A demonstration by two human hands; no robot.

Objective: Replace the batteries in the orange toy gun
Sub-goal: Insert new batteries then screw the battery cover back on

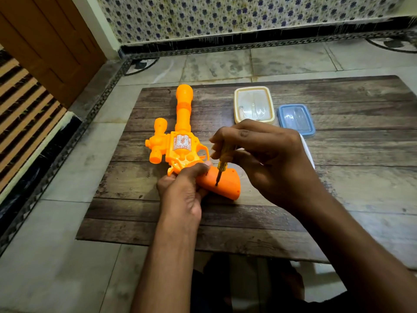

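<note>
The orange toy gun (180, 141) lies flat on the wooden table (338, 177), barrel pointing away from me and grip toward me. My left hand (182, 188) grips the gun where the grip meets the body, with the thumb across the top. My right hand (259, 154) pinches a small yellow-handled screwdriver (221, 168) and holds it nearly upright. Its dark tip sits on the side of the grip, at the battery cover. No batteries are visible.
A cream-rimmed clear container (253, 105) and a smaller blue-rimmed one (295, 118) stand on the table behind my right hand. A white object (308, 152) peeks out behind my right wrist. Around the low table lies tiled floor, with a wooden door (45, 41) at left.
</note>
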